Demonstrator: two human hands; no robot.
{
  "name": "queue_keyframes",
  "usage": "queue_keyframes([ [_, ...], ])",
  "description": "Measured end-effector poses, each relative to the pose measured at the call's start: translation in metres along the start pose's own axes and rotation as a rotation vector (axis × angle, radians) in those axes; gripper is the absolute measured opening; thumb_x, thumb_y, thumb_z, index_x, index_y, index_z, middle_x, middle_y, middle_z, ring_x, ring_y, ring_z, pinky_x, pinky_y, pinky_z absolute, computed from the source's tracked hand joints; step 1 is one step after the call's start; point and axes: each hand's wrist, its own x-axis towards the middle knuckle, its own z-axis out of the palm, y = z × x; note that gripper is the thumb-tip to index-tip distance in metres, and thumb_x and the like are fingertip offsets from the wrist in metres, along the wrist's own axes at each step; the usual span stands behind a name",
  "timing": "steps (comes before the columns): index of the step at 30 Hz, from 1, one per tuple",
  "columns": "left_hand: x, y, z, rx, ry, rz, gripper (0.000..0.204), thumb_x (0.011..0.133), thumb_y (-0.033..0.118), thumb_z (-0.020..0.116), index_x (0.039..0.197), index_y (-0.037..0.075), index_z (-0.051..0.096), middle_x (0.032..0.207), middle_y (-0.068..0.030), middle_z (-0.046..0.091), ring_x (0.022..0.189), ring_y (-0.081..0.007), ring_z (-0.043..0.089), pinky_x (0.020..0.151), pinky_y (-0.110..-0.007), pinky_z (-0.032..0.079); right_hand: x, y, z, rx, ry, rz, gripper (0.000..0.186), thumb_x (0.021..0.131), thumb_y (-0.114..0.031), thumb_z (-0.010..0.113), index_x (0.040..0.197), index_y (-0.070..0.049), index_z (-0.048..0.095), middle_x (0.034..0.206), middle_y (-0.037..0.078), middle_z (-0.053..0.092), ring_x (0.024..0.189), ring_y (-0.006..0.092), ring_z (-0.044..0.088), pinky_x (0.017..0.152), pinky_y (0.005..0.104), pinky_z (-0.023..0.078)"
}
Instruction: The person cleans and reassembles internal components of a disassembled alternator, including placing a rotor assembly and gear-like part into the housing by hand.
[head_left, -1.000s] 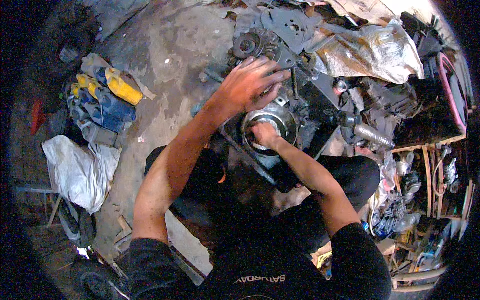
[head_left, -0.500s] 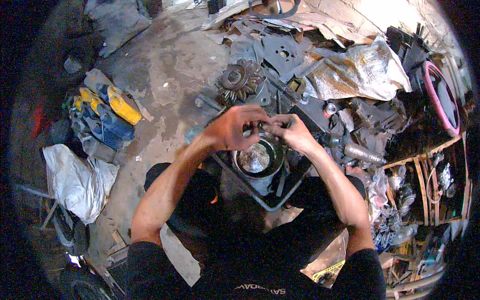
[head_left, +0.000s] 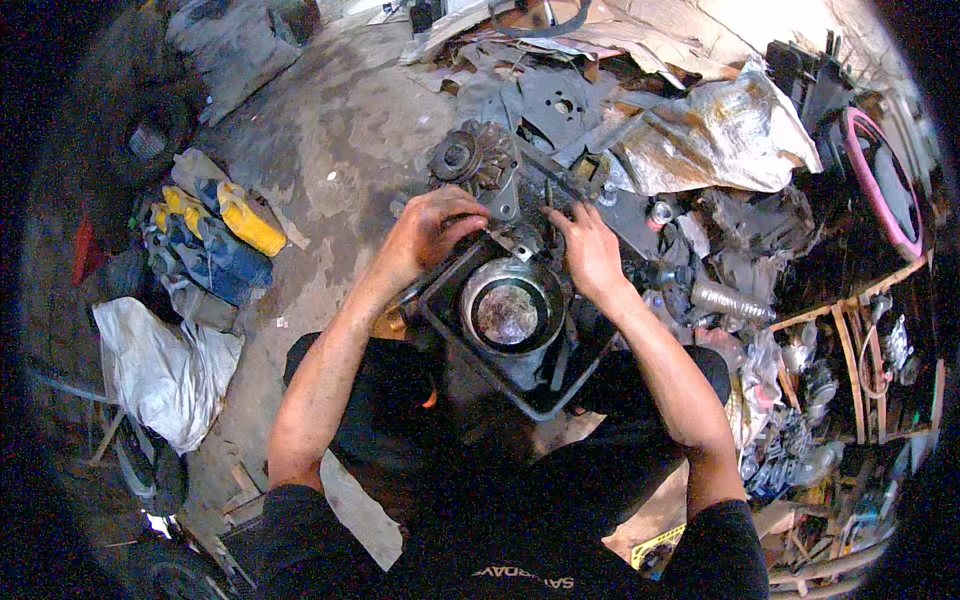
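My left hand [head_left: 432, 235] is at the far left corner of a black tray [head_left: 480, 370], its fingers curled and thumb pressed in. Whatever it pinches is too small to make out. Across from it, my right hand [head_left: 590, 250] has its fingers bent down among dark metal parts, close to a thin upright rod [head_left: 549, 195]; its grip is partly hidden. Between the wrists a round metal bowl [head_left: 468, 310] sits in the tray, with greyish, cloudy contents. A small shiny metal bracket [head_left: 520, 250] lies at the bowl's far rim. Beyond my left hand rests a finned rotor [head_left: 470, 155].
Blue-and-yellow bundled items [head_left: 210, 225] and a white sack [head_left: 170, 370] lie on the floor at left. To the right are a silvery sheet [head_left: 710, 140], a can [head_left: 660, 213], a plastic bottle [head_left: 732, 303] and a pink-rimmed ring [head_left: 880, 185].
My hands were together above the bowl's far rim. They have moved apart, left hand leftward and right hand slightly rightward, and both are now a little farther away, uncovering the bracket.
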Motion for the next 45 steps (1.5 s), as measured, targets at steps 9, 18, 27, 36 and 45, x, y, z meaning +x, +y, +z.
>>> queue_keyframes([
  [9,0.006,0.007,-0.014,0.136,-0.186,-0.136,0.021,0.083,0.012,0.068,0.103,0.005,0.069,0.092,-0.0142,0.068,0.082,-0.0279,0.066,0.074,-0.036,0.052,0.005,0.022,0.023,-0.246,-0.189,-0.174,0.034,0.082,-0.012,0.054,0.115,-0.012,0.065,0.129,0.018,0.052,0.121,0.0303,0.05,0.098,0.0447,0.043],
  [18,0.009,0.03,0.003,0.098,-0.361,-0.307,0.045,0.085,0.009,0.066,0.129,0.009,0.057,0.117,-0.0157,0.064,0.102,-0.0264,0.065,0.088,-0.036,0.05,0.009,0.025,0.021,-0.158,-0.015,-0.287,0.039,0.084,-0.012,0.052,0.122,-0.018,0.059,0.131,0.013,0.05,0.125,0.029,0.045,0.107,0.05,0.033],
  [27,0.0,0.007,-0.005,0.111,-0.37,-0.17,0.049,0.082,0.013,0.069,0.129,0.008,0.055,0.11,-0.0207,0.063,0.094,-0.0348,0.065,0.079,-0.039,0.052,0.056,0.003,-0.028,0.802,0.38,0.086,0.022,0.091,-0.01,0.056,0.111,0.0,0.052,0.084,0.02,0.066,0.081,0.0373,0.066,0.069,0.0428,0.05],
  [36,-0.008,-0.001,-0.007,-0.138,-0.396,-0.121,0.051,0.085,0.022,0.065,0.132,0.009,0.052,0.112,-0.0184,0.064,0.092,-0.0312,0.066,0.084,-0.038,0.05,0.111,-0.018,-0.089,1.017,0.308,-0.058,0.041,0.085,-0.004,0.064,0.125,-0.007,0.056,0.093,0.011,0.068,0.083,0.0145,0.064,0.08,0.0285,0.05],
  [45,-0.008,-0.013,-0.004,0.087,-0.445,-0.028,0.055,0.087,0.033,0.06,0.137,0.013,0.047,0.118,-0.0207,0.06,0.102,-0.0404,0.059,0.087,-0.044,0.047,0.126,-0.024,-0.071,0.948,0.028,-0.156,0.032,0.092,0.001,0.053,0.124,-0.002,0.055,0.107,0.013,0.067,0.101,0.0167,0.064,0.091,0.0313,0.05],
])
